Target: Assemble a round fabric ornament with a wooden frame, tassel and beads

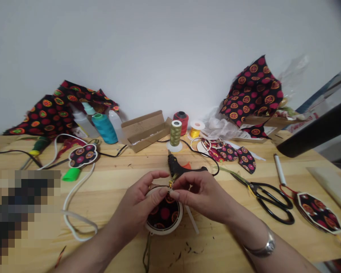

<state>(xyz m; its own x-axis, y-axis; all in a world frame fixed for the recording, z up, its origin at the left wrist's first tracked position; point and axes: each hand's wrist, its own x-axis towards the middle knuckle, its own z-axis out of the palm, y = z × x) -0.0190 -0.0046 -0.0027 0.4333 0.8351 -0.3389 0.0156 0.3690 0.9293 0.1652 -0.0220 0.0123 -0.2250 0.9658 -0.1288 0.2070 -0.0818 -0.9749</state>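
A round disc covered in dark patterned fabric with a pale rim [165,214] is held just above the table, in front of me. My left hand [147,193] grips its upper left edge, thumb on the front face. With thumb and fingers pinched, my right hand [197,193] works at the top of the rim, by a yellow and green cord [171,183]. A green cord [146,252] hangs from the disc's lower edge. Behind my hands lies a black glue gun [177,165]. Exactly what the right fingertips pinch is partly hidden, but they touch the cord at the rim.
Black scissors [269,201] and an octagonal fabric piece [319,212] lie at right. Thread spools [175,134], an open cardboard box [146,132] and bottles [104,129] stand along the wall. A flower-shaped fabric piece [83,155] and white cable [66,212] are at left.
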